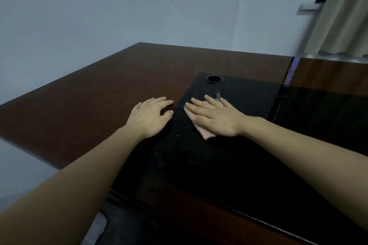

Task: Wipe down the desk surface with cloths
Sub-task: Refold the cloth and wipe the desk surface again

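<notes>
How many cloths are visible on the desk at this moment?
1. A pink cloth lies on the black panel, pressed flat under the right hand. The left hand shows no cloth, though one may be hidden beneath.

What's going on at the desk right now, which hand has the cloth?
A person is wiping the desk. The right hand lies flat, fingers straight, pressing a pink cloth onto the black glossy panel, a little in front of the round cable hole. The left hand rests on the brown wood beside the panel's edge, fingers loosely bent, with no cloth visible under it. Only one cloth shows.
</notes>
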### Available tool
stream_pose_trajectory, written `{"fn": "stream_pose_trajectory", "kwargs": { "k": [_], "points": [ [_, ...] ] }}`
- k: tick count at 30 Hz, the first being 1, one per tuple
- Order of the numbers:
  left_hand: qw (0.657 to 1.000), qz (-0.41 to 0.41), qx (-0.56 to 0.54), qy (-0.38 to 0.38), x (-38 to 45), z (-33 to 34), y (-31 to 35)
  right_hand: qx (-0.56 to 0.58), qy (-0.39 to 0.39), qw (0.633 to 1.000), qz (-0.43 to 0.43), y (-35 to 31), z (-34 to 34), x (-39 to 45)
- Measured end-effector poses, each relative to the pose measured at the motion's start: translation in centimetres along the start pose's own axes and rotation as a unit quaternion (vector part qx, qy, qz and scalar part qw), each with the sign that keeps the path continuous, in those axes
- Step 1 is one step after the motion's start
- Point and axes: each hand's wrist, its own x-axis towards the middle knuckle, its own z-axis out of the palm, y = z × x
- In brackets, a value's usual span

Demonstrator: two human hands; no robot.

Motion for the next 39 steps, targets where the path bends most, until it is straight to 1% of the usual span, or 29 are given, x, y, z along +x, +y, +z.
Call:
{"fn": "stream_pose_trajectory", "kwargs": {
  "k": [3, 6, 9, 11, 14, 17, 20, 26, 28, 31, 36, 39],
  "points": [
    [1.000, 0.008, -0.021, 0.008, 0.4, -0.3, 0.8, 0.076, 0.041, 0.996, 0.014, 1.1, -0.8, -1.4],
    [0.998, 0.063, -0.016, 0.010, 0.5, 0.0, 3.6, 0.060, 0.084, 0.993, 0.056, 3.7, -1.6, -2.6],
    [0.990, 0.135, 0.014, -0.027, 1.0, 0.5, 7.6, 0.058, 0.084, 0.989, 0.108, 6.8, -1.5, -4.5],
    [0.983, 0.177, 0.013, -0.049, 1.6, 1.2, 9.7, 0.057, 0.080, 0.987, 0.128, 8.2, -1.0, -5.9],
    [0.976, 0.201, 0.016, -0.085, 2.3, 2.5, 10.7, 0.054, 0.081, 0.985, 0.140, 9.0, -0.4, -7.3],
    [0.976, 0.192, 0.035, -0.099, 2.4, 3.1, 9.9, 0.045, 0.077, 0.986, 0.142, 9.0, -0.1, -7.3],
    [0.981, 0.156, 0.054, -0.105, 2.0, 2.2, 8.3, 0.045, 0.076, 0.988, 0.125, 8.0, -0.2, -6.2],
    [0.993, -0.006, 0.080, -0.092, 0.9, -0.5, 0.8, 0.040, 0.074, 0.994, 0.068, 4.4, -0.2, -2.5],
    [0.992, -0.037, 0.084, -0.089, 0.5, -0.9, -0.7, 0.028, 0.073, 0.995, 0.059, 3.8, -0.2, -1.3],
    [0.991, -0.033, 0.084, -0.097, -0.4, -0.9, -0.1, 0.027, 0.069, 0.995, 0.069, 3.7, -0.1, 0.1],
    [0.988, 0.043, 0.095, -0.115, -1.8, 0.3, 4.1, 0.018, 0.067, 0.994, 0.080, 3.9, 0.3, 0.5],
    [0.987, 0.055, 0.096, -0.120, -1.4, 0.6, 4.7, 0.013, 0.064, 0.995, 0.080, 4.0, 0.2, 0.3]
  ]
}}
